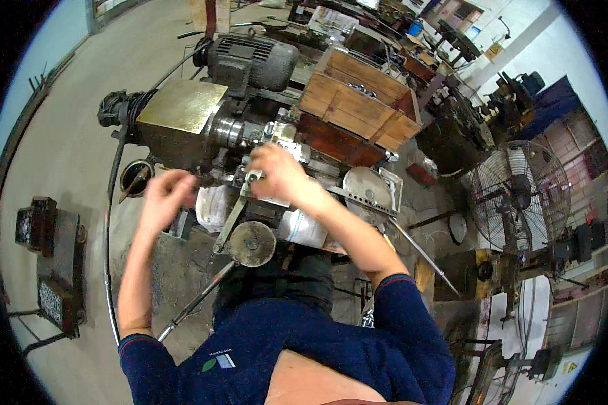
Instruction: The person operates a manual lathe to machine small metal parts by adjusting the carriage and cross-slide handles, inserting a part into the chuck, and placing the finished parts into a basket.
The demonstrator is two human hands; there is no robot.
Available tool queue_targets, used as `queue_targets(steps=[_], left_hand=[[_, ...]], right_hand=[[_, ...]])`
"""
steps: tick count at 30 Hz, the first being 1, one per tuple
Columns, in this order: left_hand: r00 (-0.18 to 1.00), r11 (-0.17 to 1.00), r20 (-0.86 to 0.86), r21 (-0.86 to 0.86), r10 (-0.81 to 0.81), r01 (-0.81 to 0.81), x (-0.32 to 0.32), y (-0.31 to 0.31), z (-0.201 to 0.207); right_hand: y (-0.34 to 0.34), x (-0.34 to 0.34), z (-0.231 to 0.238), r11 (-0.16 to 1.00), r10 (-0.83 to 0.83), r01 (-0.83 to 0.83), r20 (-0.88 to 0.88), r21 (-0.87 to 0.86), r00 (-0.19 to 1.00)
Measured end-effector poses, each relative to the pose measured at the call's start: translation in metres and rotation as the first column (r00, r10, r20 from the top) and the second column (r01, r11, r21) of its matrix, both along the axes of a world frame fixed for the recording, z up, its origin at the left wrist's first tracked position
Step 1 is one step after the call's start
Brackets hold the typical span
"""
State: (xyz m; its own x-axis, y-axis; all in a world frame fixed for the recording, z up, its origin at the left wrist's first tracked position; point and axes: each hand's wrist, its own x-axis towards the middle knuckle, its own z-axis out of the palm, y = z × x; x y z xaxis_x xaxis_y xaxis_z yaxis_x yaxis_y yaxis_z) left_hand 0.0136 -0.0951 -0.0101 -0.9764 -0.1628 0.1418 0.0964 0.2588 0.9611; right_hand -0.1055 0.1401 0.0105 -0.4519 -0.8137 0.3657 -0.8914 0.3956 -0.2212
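Note:
A small lathe stands before me, its metal chuck (230,132) jutting from a headstock (182,108) with a brass-coloured top. Over the tool carriage (287,135), my right hand (277,174) is closed, with curled fingers beside a small shiny metal part (253,176); whatever lies inside them is hidden. To the left and nearer the headstock's front, my left hand (167,201) is raised, its fingertips drawn together in a pinch. It is slightly blurred, and anything between those fingers is too small to name. A flat metal bar (231,223) slants down below my right hand.
Behind the carriage is a wooden crate (358,101) with small metal parts; an electric motor (253,61) sits farther back. A round metal plate (252,244) lies near my legs. Left are a black pot (137,177) and bins of parts (55,304). A large fan (520,192) stands right.

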Motion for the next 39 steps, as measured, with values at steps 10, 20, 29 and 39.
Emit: queue_targets(steps=[10,20,29,39], left_hand=[[0.792,0.396,-0.066,-0.839,0.607,-0.374,0.144,-0.15,-0.019],[0.764,0.524,0.051,-0.757,0.643,-0.391,0.164,-0.136,-0.091],[0.692,0.133,0.015,-0.984,0.721,-0.117,0.162,-0.219,-0.095],[0.642,0.164,-0.136,-0.908,0.754,-0.385,0.139,-0.318,-0.111]], right_hand=[[-0.061,-0.078,-0.034,0.826,-0.144,0.262,-0.262,0.5,0.954],[-0.066,-0.082,-0.039,0.937,-0.241,0.246,-0.049,0.247,0.969],[-0.067,-0.084,-0.037,0.912,-0.352,0.335,0.032,0.239,0.936],[-0.052,-0.069,-0.023,0.991,-0.092,0.103,-0.127,0.089,0.988]])
